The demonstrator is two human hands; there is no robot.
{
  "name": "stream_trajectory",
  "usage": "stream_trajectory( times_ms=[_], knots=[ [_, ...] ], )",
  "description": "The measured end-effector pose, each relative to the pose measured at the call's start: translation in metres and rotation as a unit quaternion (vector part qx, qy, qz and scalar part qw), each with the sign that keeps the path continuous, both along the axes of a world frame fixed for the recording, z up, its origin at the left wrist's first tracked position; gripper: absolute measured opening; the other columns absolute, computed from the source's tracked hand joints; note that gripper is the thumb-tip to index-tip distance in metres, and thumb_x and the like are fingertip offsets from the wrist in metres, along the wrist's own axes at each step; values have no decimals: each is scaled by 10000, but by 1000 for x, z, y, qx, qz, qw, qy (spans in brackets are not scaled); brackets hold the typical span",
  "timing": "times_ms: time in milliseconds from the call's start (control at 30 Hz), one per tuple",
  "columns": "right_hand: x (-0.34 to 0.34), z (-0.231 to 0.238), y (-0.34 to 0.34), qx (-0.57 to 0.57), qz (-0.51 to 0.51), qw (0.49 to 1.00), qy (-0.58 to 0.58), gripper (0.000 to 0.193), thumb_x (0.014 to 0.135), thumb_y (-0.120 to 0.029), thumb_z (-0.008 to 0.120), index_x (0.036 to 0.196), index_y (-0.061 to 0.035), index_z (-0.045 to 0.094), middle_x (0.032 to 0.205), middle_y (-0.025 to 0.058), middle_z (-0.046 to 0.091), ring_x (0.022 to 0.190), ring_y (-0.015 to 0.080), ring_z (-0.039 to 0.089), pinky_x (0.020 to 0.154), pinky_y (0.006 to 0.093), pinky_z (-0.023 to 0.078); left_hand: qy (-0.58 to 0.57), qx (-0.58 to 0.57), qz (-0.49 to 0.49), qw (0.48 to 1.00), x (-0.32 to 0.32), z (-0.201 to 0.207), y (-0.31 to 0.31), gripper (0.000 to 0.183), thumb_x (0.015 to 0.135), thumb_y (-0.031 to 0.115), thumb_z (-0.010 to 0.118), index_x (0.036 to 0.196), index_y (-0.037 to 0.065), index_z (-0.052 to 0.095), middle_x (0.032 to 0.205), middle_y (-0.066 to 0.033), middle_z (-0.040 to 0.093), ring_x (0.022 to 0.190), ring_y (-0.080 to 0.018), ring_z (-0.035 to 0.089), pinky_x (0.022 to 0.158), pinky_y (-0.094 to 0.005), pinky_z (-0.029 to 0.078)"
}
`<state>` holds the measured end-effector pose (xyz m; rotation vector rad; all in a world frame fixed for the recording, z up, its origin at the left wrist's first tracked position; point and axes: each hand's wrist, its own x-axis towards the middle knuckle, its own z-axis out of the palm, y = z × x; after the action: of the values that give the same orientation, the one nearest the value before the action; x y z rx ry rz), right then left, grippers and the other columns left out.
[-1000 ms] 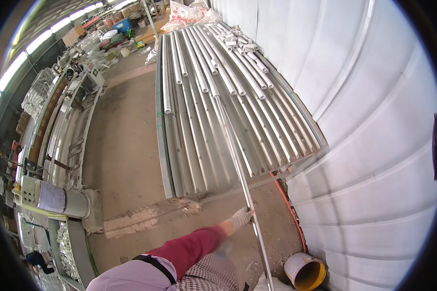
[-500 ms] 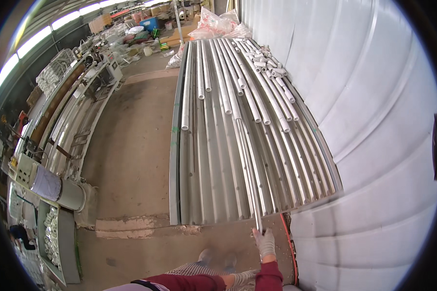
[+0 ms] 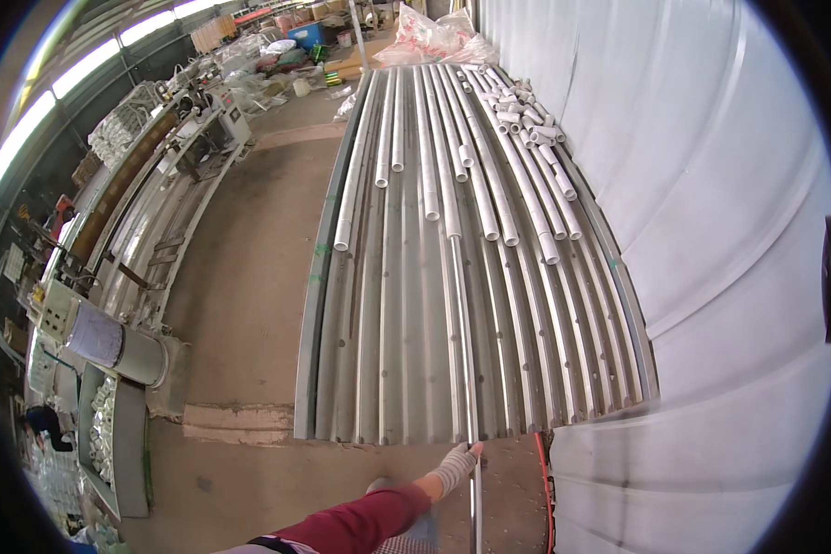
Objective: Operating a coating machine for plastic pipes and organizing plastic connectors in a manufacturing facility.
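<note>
- In the head view, your left hand (image 3: 454, 466), in a pale striped glove, reaches in from the lower left and is closed around a long metal rod (image 3: 464, 342) just past the near edge of the table.
- Your right hand is out of sight, so you cannot tell what it grips.
- The rod runs from the lower edge of the view, through your left hand and up along the ridged table (image 3: 406, 369).
- Its far end meets the near mouth of a white pipe (image 3: 448, 208); how far inside it sits, you cannot tell.
- Other white pipes (image 3: 353, 189) lie lengthwise beside that one on your left and right, their near ends uneven.
- At the far right of the table, you have a heap of short white pieces (image 3: 526, 115).
- Past the far end sits a plastic bag (image 3: 429, 39); a pale wall (image 3: 711, 231) rises along your right.
- A red hose (image 3: 546, 485) lies on the floor (image 3: 240, 240) near the table's right corner, and a grey bin (image 3: 134, 448) of white pieces stands at your lower left.
</note>
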<state>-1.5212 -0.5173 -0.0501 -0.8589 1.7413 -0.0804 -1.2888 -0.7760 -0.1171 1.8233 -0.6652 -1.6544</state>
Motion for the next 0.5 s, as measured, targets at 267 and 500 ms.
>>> stream_trajectory(
  times_ms=[267,500],
  knots=[
    [56,-126,-150,-135,18,990,-33,674,770,-369,714,1273,2,462,1053,244,604,959,362,612,793,413,481,80,57,-15,995,11,1,114,539,936,449,465,1250,14,521,1161,-138,591,1093,-247,537,956,-330,393],
    [26,-143,-146,-339,37,937,80,633,900,-453,532,1324,4,421,1183,194,577,1036,307,578,882,387,459,6,42,136,990,149,63,201,458,941,381,516,1221,20,535,1122,-103,616,1028,-206,576,913,-316,451]
  ],
)
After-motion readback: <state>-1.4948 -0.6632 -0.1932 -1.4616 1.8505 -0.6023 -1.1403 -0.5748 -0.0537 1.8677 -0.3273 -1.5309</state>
